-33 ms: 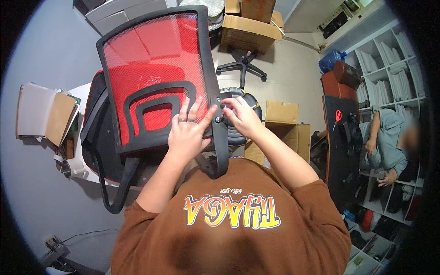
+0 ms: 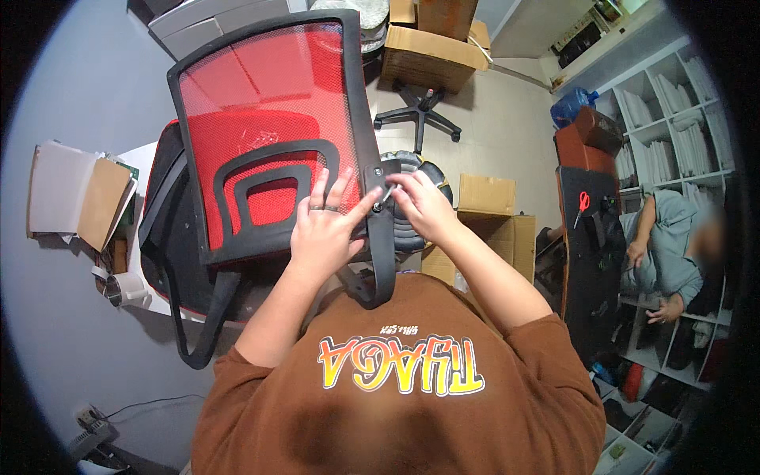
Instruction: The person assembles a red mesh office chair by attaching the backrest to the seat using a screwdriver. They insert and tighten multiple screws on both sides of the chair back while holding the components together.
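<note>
A chair backrest (image 2: 265, 87) of red mesh in a black frame stands before me, partly over a red and black chair seat (image 2: 178, 206). A black armrest (image 2: 381, 261) meets its right side, with a bolt (image 2: 378, 172) in the joint. My left hand (image 2: 324, 226) lies on the lower frame, fingers spread, its index fingertip by the joint. Pinched in my right hand (image 2: 423, 204) is a thin metal rod (image 2: 388, 195), slanting to a lower bolt (image 2: 377, 207). The rod's exact kind is too small to tell.
A wheeled black chair base (image 2: 419, 115) and a round black cushioned piece (image 2: 408, 233) are beyond my hands. Cardboard boxes (image 2: 487, 194) stand to the right. Papers (image 2: 75, 190) and a metal mug (image 2: 127, 290) sit at left. Another person (image 2: 665, 245) is at far right.
My right hand has shifted slightly, and the thin metal rod now shows between its fingers and the lower bolt. My left hand stays put. The other person's hands have moved a little.
</note>
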Demonstrator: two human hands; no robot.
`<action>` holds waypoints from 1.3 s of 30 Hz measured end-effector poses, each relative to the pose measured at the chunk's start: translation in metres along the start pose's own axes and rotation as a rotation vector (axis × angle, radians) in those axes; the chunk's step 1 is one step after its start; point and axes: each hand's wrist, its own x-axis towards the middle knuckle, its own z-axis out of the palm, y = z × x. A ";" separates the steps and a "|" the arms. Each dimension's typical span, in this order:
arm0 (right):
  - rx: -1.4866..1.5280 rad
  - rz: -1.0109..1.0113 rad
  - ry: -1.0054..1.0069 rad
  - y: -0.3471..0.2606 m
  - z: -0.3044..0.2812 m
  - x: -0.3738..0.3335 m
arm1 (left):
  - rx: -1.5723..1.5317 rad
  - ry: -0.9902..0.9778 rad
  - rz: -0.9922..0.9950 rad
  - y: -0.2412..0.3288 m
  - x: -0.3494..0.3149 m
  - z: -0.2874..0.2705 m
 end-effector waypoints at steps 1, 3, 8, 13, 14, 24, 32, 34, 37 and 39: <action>-0.058 -0.014 0.002 0.002 -0.003 -0.008 | 0.013 0.007 0.034 0.000 0.000 0.000; -0.179 -0.013 -0.055 0.006 -0.010 -0.019 | 0.007 -0.023 0.002 0.000 0.001 0.001; -0.277 -0.091 -0.134 -0.014 -0.016 -0.016 | 0.014 -0.089 -0.021 -0.002 0.010 -0.002; -0.356 -0.096 -0.211 -0.033 -0.011 -0.003 | -0.011 -0.127 -0.013 -0.003 0.012 0.000; -0.384 -0.079 -0.252 -0.038 -0.009 -0.001 | -0.012 -0.128 -0.016 -0.003 0.012 0.000; -0.422 -0.093 -0.651 -0.054 -0.034 0.021 | -0.025 -0.058 -0.021 -0.005 0.009 0.004; -0.228 -0.192 -0.334 -0.051 -0.009 0.034 | -0.097 0.171 -0.048 -0.004 -0.009 -0.024; -0.336 -0.155 -0.326 -0.056 -0.008 0.036 | -0.387 0.208 -0.076 -0.012 -0.027 -0.045; -0.313 -0.273 -0.187 -0.041 -0.003 0.040 | -1.250 -0.432 -0.200 -0.027 -0.051 -0.053; -0.210 -0.152 -0.315 -0.055 -0.012 0.046 | -1.270 -0.447 -0.236 -0.007 -0.051 -0.030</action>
